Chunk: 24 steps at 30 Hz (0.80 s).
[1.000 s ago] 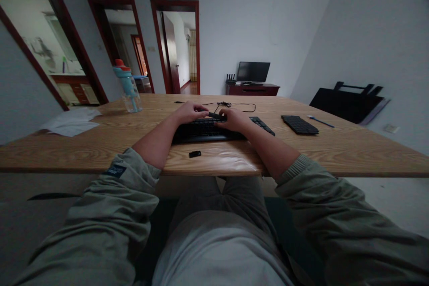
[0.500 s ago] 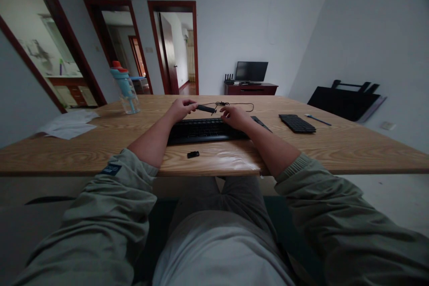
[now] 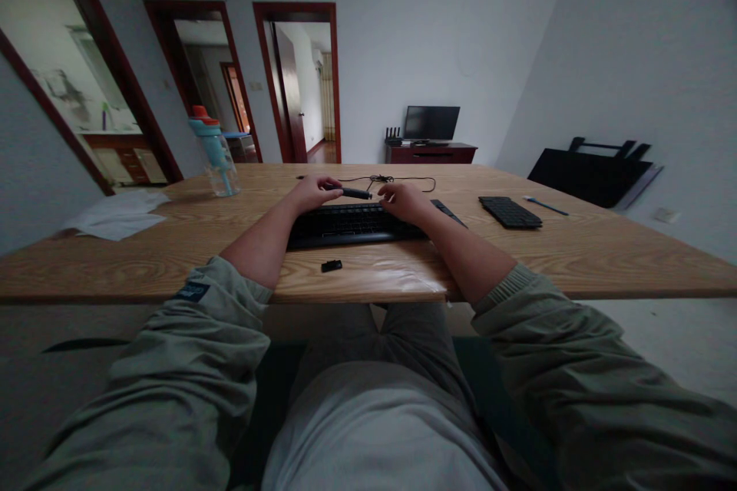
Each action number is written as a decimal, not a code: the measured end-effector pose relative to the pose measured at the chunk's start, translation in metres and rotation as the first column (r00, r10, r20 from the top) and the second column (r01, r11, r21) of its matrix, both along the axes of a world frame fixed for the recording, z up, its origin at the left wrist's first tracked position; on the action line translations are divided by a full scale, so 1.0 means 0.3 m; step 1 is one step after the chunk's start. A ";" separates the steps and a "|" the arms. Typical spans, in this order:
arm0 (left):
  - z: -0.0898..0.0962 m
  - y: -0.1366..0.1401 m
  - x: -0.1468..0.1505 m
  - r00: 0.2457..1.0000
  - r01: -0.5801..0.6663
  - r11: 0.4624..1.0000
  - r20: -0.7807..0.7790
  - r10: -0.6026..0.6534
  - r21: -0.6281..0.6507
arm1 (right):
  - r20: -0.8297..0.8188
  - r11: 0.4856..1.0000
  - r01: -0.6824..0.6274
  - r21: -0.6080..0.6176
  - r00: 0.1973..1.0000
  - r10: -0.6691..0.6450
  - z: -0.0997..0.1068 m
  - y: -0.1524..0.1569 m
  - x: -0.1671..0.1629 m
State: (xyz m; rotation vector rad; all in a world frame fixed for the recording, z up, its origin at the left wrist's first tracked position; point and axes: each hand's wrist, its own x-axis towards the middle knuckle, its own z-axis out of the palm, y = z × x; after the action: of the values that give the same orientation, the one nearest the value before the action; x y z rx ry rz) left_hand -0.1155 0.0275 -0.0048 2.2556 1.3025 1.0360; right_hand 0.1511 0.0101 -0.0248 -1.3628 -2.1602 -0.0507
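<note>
My left hand (image 3: 314, 191) pinches a black stick (image 3: 355, 193) above the keyboard (image 3: 345, 224); right hand (image 3: 404, 202), fingers loosely curled w/ nothing gripped, rests on keyboard's right part.

Left of table: clear plastic bottle with blue lid (image 3: 212, 153), white papers (image 3: 115, 215).
Right of table: small black flat keypad (image 3: 510, 212), blue pen (image 3: 545, 205).
Far wall: dark monitor (image 3: 431, 123).

1. Both forearms reach forward, bare below pushed-up sleeves
2. Left hand (image 3: 314, 192) lies knuckles up, fingers curled in a pinch toward the right
3. Right hand (image 3: 404, 202) rests palm down, fingers loosely spread and holding nothing
</note>
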 end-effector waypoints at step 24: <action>-0.026 0.016 0.018 0.974 0.024 0.995 -0.225 -0.001 0.101 | -0.123 0.992 -0.124 0.029 0.984 0.127 -0.010 -0.005 -0.015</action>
State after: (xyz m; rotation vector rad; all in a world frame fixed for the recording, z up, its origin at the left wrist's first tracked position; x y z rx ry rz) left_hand -0.1100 0.0322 -0.0126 2.5164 1.3477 0.8828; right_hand 0.1467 0.0086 -0.0280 -1.1834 -2.1289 0.0591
